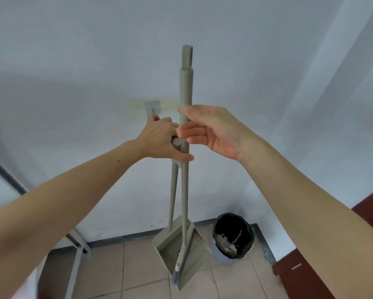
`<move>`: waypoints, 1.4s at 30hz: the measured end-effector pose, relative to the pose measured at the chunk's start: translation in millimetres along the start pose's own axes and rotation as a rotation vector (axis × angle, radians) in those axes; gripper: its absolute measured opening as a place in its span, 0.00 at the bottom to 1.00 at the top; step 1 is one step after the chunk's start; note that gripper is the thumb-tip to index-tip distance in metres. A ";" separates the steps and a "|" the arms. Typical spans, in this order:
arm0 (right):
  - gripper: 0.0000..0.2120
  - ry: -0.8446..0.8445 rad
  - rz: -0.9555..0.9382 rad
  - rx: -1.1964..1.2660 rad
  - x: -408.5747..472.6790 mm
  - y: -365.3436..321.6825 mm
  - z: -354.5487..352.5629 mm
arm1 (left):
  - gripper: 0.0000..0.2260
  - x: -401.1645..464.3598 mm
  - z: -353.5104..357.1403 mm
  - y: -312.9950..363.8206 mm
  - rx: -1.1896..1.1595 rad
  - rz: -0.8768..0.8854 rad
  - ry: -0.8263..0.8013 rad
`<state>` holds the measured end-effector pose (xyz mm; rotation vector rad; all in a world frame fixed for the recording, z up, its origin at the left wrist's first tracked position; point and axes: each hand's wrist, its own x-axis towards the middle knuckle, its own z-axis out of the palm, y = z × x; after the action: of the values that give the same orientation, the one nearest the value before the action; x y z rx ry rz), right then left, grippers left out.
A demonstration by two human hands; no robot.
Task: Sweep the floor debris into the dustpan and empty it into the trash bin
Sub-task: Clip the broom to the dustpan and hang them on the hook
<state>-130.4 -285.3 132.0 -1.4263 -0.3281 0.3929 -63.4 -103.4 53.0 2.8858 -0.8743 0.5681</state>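
Note:
A grey-green broom stands upright in front of me, its bristle head resting inside the matching dustpan on the tiled floor. My left hand is wrapped around the top of the dustpan handle, where it clips against the broom shaft. At the broom shaft, a little higher, my right hand has thumb and fingers loosely curled about the pole, palm showing. A grey trash bin with a black liner sits to the right of the dustpan and holds some debris.
A white wall with a small hook plate rises behind the broom. A grey metal table leg stands at lower left. A dark red door is at lower right. A dark baseboard runs along the tiled floor.

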 end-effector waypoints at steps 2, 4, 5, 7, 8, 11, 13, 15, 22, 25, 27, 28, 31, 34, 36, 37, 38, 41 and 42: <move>0.10 -0.008 -0.005 -0.001 14.9 8.0 -29.2 | 0.29 16.9 -2.0 -8.5 -0.021 -0.030 0.025; 0.17 0.024 0.069 -0.143 30.7 30.7 -62.1 | 0.30 32.4 -4.8 -18.6 -0.025 -0.072 0.046; 0.22 0.018 0.129 -0.304 39.6 47.9 -77.5 | 0.30 39.3 -5.7 -23.3 -0.017 -0.093 0.048; 0.34 -0.110 0.248 -0.675 56.4 81.1 -93.0 | 0.29 51.3 -7.0 -31.2 -0.004 -0.119 0.036; 0.39 -0.202 0.276 -0.792 66.0 94.2 -94.2 | 0.28 56.2 -7.5 -34.1 -0.002 -0.124 0.026; 0.37 -0.375 0.250 -0.867 98.1 109.5 -83.1 | 0.26 66.8 -9.6 -40.7 -0.016 -0.092 0.011; 0.36 -0.401 0.207 -0.891 115.8 109.1 -78.6 | 0.25 69.5 -9.9 -45.6 -0.052 -0.063 0.013; 0.39 -0.415 0.165 -0.925 128.6 111.0 -77.8 | 0.25 71.5 -9.0 -52.1 -0.093 -0.055 0.012; 0.29 -0.319 0.123 -0.856 146.8 131.8 -71.7 | 0.23 75.0 -6.8 -65.7 -0.203 0.013 -0.039; 0.28 -0.270 0.126 -0.831 149.9 140.8 -69.4 | 0.22 73.8 -2.5 -70.4 -0.222 0.043 -0.054; 0.26 -0.231 0.114 -0.832 150.3 148.5 -65.5 | 0.21 71.8 5.3 -72.8 -0.218 0.059 -0.055; 0.24 -0.205 0.111 -0.830 151.0 153.2 -64.0 | 0.21 70.6 10.6 -73.8 -0.211 0.060 -0.054; 0.21 -0.137 0.110 -0.821 154.2 164.1 -59.9 | 0.25 67.2 28.0 -78.8 -0.157 0.042 -0.037; 0.23 -0.115 0.116 -0.842 158.1 170.5 -58.2 | 0.21 64.3 36.1 -81.1 -0.206 0.050 -0.047; 0.25 -0.104 0.113 -0.886 160.8 172.5 -57.4 | 0.20 63.4 37.2 -79.1 -0.253 0.078 -0.047; 0.26 -0.103 0.110 -0.906 162.8 173.0 -57.6 | 0.20 63.2 37.7 -77.8 -0.271 0.090 -0.046; 0.26 -0.105 0.107 -0.922 165.3 173.7 -58.4 | 0.20 63.6 39.3 -77.6 -0.290 0.099 -0.046; 0.26 -0.100 0.105 -0.946 171.7 173.5 -60.5 | 0.19 65.0 46.8 -81.6 -0.353 0.100 -0.045; 0.26 -0.090 0.100 -0.950 173.8 173.7 -60.5 | 0.20 64.3 51.6 -84.6 -0.365 0.085 -0.029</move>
<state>40.1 -243.1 -50.2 -2.3633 -0.5577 0.3992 49.3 -75.2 31.9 2.5436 -0.9917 0.3318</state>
